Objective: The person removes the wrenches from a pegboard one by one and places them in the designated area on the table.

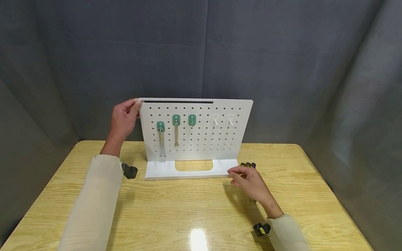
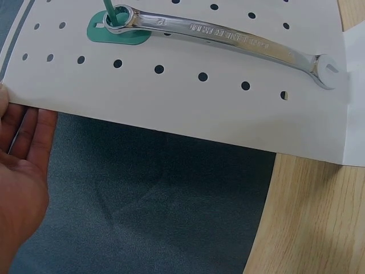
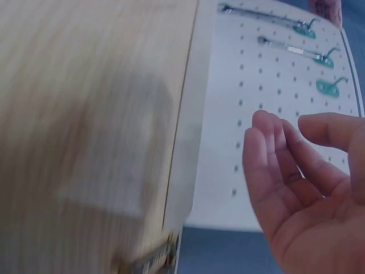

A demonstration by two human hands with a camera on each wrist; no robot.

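Observation:
My left hand (image 1: 123,120) pinches the top left corner of a white pegboard (image 1: 201,139), thumb in front and fingers behind. Two silver combination wrenches hang by their ring ends: a longer wrench (image 1: 162,144) on the left green hook (image 1: 160,124) and a shorter wrench (image 1: 176,136) on the middle one. A third green hook (image 1: 192,120) and two white hooks, one a white hook (image 1: 230,121) at far right, bear nothing. At the base's front right corner is my right hand (image 1: 249,181), fingers loosely bent and holding nothing; whether it touches the base I cannot tell.
Several gold-coloured wrenches (image 1: 248,164), one with a purplish end, lie right of the board, partly hidden under my right hand. The wooden table (image 1: 169,212) ends at a dark grey curtain (image 1: 201,48) behind and on both sides.

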